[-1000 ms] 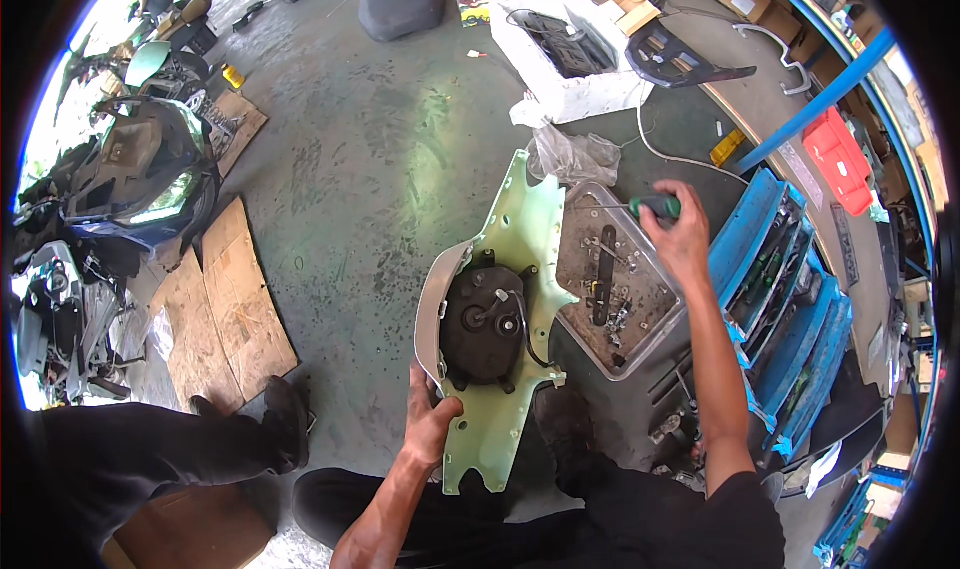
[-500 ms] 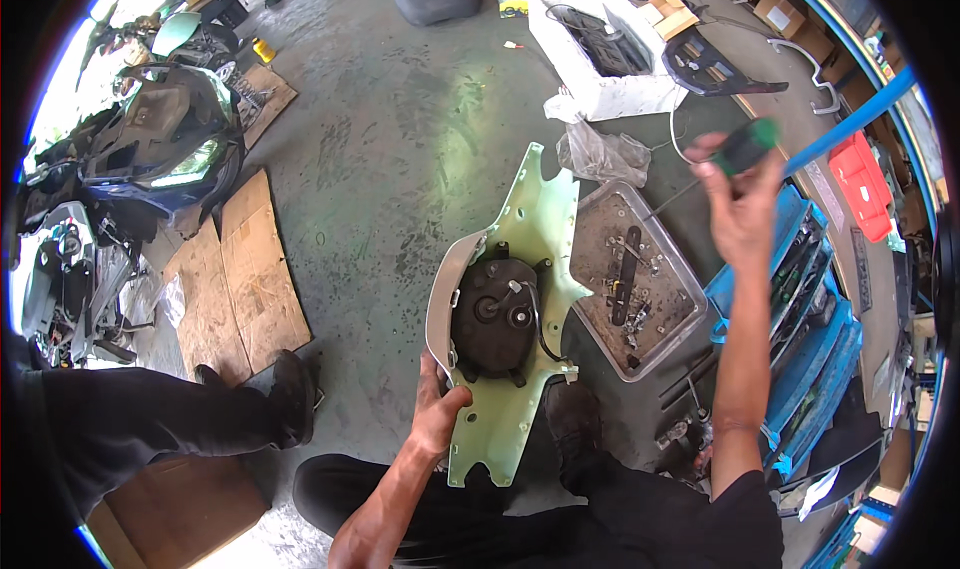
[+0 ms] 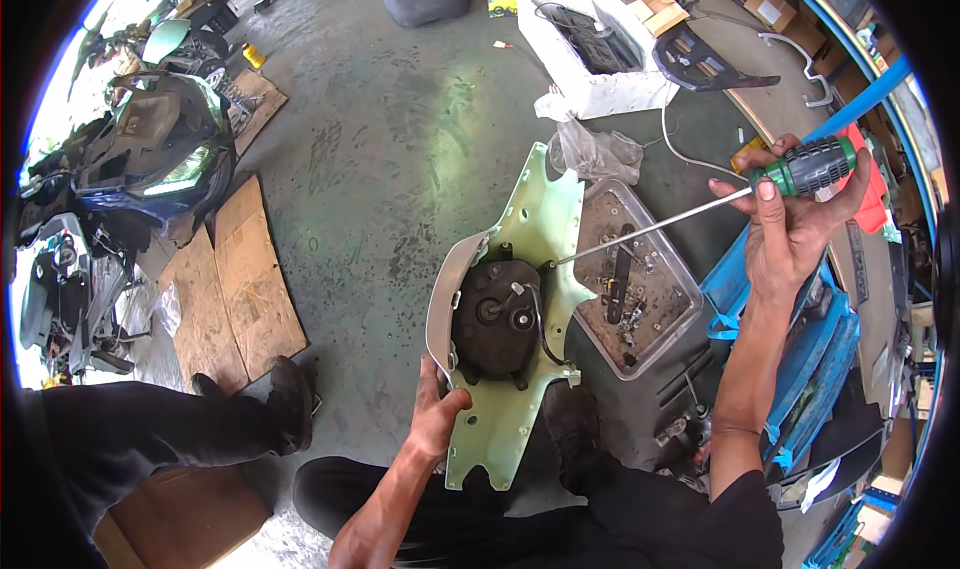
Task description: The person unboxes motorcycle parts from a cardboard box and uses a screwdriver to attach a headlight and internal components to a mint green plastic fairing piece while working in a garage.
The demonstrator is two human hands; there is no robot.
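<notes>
A pale green plastic vehicle panel [image 3: 498, 421] stands tilted in front of me, its inner side facing up. Set into it is a round black lamp housing [image 3: 490, 319] with a short cable. My left hand [image 3: 437, 409] grips the panel's lower left edge, thumb on the near face. In my right hand [image 3: 790, 219] is a long screwdriver [image 3: 815, 166] with a green and black handle, fingers wrapped around it. Its thin shaft slants down to the left, and the tip meets a mounting tab at the upper right of the housing.
A clear plastic tray [image 3: 688, 319] of screws and small parts lies right of the panel. Behind it are a plastic bag [image 3: 597, 155] and a white foam box [image 3: 640, 94]. Blue panels [image 3: 815, 369] lean at the right. Another person's leg [image 3: 170, 431] and flattened cardboard [image 3: 240, 279] are at left.
My right hand has turned the screwdriver and brought its tip to the lamp housing's tab; earlier the driver was blurred in motion. My left hand and the panel have stayed nearly in place.
</notes>
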